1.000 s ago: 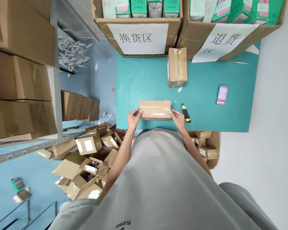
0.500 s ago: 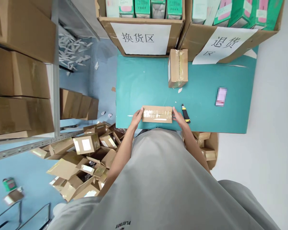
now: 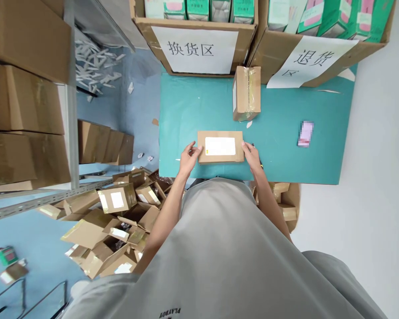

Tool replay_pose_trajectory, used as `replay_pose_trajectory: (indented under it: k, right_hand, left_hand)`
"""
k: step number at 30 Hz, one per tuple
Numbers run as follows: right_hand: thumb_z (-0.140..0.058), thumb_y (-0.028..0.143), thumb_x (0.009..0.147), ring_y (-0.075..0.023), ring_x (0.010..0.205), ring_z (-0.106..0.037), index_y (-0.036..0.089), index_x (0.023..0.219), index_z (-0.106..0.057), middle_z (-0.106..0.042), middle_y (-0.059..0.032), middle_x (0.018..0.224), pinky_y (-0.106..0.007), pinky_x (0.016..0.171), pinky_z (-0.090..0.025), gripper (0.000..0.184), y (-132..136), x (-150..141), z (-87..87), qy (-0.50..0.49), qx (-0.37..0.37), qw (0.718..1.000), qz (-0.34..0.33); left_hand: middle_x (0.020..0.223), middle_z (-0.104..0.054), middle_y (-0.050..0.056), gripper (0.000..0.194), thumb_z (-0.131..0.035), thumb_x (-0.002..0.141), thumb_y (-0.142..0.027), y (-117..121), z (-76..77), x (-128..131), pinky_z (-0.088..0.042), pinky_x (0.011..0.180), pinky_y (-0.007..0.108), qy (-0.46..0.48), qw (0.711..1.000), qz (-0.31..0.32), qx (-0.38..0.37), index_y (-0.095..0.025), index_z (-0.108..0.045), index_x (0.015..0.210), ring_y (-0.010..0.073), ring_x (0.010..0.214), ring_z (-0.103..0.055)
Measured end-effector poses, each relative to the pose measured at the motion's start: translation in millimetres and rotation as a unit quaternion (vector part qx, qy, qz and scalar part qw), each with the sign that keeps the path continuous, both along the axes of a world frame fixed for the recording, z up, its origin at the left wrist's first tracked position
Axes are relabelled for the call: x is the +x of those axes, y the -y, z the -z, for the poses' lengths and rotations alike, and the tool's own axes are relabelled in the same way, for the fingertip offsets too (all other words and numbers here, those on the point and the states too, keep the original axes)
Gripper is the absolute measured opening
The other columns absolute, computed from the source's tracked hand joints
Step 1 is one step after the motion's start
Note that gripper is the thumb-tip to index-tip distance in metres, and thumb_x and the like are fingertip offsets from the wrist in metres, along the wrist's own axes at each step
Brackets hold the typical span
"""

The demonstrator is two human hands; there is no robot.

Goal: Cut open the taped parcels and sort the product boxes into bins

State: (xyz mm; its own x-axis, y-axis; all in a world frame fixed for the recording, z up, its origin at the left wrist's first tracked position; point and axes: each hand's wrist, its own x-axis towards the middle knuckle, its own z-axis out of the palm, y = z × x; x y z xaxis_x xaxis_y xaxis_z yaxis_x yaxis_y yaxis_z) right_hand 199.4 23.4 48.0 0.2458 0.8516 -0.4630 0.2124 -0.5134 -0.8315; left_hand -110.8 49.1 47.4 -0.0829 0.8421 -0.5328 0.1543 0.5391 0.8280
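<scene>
A brown cardboard box [image 3: 221, 158] with a white label [image 3: 220, 146] facing up is held between my two hands, near the front edge of the green table. My left hand [image 3: 189, 158] grips its left end, thumb on the near edge and fingers partly spread behind. At the right end, my right hand [image 3: 252, 156] has the thumb on the box face and the fingers at its side. Just past my right hand, a utility knife [image 3: 261, 162] lies mostly hidden under the hand and wrist.
A taped carton [image 3: 246, 94] stands farther back on the green table [image 3: 193, 106]. Behind it are two large open cartons [image 3: 199, 48] of green boxes, with paper signs. A blurred pink item [image 3: 306, 134] lies at the right. Discarded boxes [image 3: 116, 199] are heaped on the floor at left, beside shelving.
The box has been turned over: its taped face was up before, and now the white label faces up. My right hand has come over the utility knife, covering most of it.
</scene>
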Motion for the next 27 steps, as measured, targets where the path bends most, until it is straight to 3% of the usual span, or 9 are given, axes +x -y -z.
replay_pose_trajectory:
  k: [2, 5, 10, 16, 19, 21, 24, 27]
  right_hand:
    - [-0.074, 0.069, 0.096, -0.0357, 0.147, -0.069, 0.018, 0.140, -0.078, -0.076, -0.0153, 0.153, -0.052, 0.127, -0.055, 0.067, 1, 0, 9.4, -0.028, 0.005, 0.999, 0.018]
    - [-0.081, 0.060, 0.091, -0.0358, 0.144, -0.072, 0.015, 0.137, -0.079, -0.077, -0.0186, 0.151, -0.053, 0.127, -0.056, 0.064, 6, -3, 29.7, -0.051, -0.011, 0.998, 0.022]
    - [-0.083, 0.059, 0.088, -0.0360, 0.133, -0.078, 0.015, 0.129, -0.081, -0.079, -0.0188, 0.146, -0.055, 0.122, -0.059, 0.060, 19, -8, 60.5, -0.043, -0.042, 0.998, 0.003]
    - [-0.088, 0.067, 0.083, -0.0382, 0.127, -0.080, 0.015, 0.128, -0.080, -0.081, -0.0231, 0.138, -0.055, 0.116, -0.062, 0.070, 17, -5, 75.1, -0.048, -0.034, 0.998, 0.026]
    - [-0.088, 0.068, 0.081, -0.0365, 0.129, -0.079, 0.014, 0.145, -0.073, -0.074, -0.0257, 0.151, -0.053, 0.116, -0.062, 0.084, -11, 1, 78.2, -0.020, -0.017, 0.997, 0.078]
    - [-0.085, 0.068, 0.084, -0.0351, 0.134, -0.076, 0.015, 0.156, -0.066, -0.068, -0.0254, 0.161, -0.050, 0.114, -0.063, 0.091, -41, 8, 77.3, 0.008, 0.003, 0.992, 0.126]
    - [-0.080, 0.064, 0.089, -0.0358, 0.143, -0.071, 0.013, 0.164, -0.058, -0.061, -0.0264, 0.168, -0.048, 0.114, -0.063, 0.094, -96, 23, 69.4, 0.031, 0.032, 0.982, 0.181]
    - [-0.074, 0.055, 0.096, -0.0338, 0.142, -0.071, 0.012, 0.160, -0.062, -0.068, -0.0245, 0.161, -0.046, 0.115, -0.061, 0.079, -143, 37, 55.7, 0.078, 0.043, 0.983, 0.158]
  left_hand:
    - [0.143, -0.074, 0.018, 0.073, -0.086, 0.094, -0.038, 4, 11.9, 1, -0.058, 0.119, 0.044, -0.004, 1.000, 0.003, -0.017, -0.015, -0.064, 0.159, 0.0307, 0.132, -0.074]
    - [0.153, -0.068, 0.021, 0.070, -0.085, 0.087, -0.027, 12, 30.6, 3, -0.058, 0.121, 0.047, 0.005, 0.999, 0.007, -0.036, -0.012, -0.068, 0.153, 0.0331, 0.135, -0.074]
    - [0.158, -0.066, 0.021, 0.067, -0.085, 0.086, -0.028, 24, 50.7, -4, -0.060, 0.121, 0.052, -0.008, 0.998, 0.037, -0.059, -0.014, -0.069, 0.150, 0.0345, 0.134, -0.074]
    - [0.145, -0.074, 0.022, 0.073, -0.085, 0.089, -0.032, 11, 54.3, -15, -0.054, 0.126, 0.060, -0.079, 0.994, 0.053, -0.046, -0.013, -0.063, 0.156, 0.0384, 0.139, -0.071]
    - [0.160, -0.064, 0.024, 0.077, -0.087, 0.088, -0.035, -19, 46.9, -6, -0.038, 0.139, 0.059, -0.156, 0.984, 0.067, 0.057, -0.014, -0.063, 0.157, 0.0411, 0.158, -0.056]
    - [0.166, -0.060, 0.024, 0.075, -0.086, 0.090, -0.038, -51, 37.6, 14, -0.033, 0.142, 0.056, -0.166, 0.975, 0.098, 0.109, -0.014, -0.064, 0.157, 0.0402, 0.164, -0.050]
    - [0.169, -0.059, 0.024, 0.076, -0.085, 0.092, -0.039, -106, 19.6, 68, -0.034, 0.142, 0.052, -0.129, 0.971, 0.147, 0.135, -0.012, -0.062, 0.159, 0.0389, 0.166, -0.049]
    - [0.172, -0.056, 0.026, 0.084, -0.089, 0.091, -0.039, -152, 3.9, 129, -0.049, 0.131, 0.050, -0.073, 0.977, 0.178, 0.087, -0.012, -0.058, 0.164, 0.0397, 0.157, -0.059]
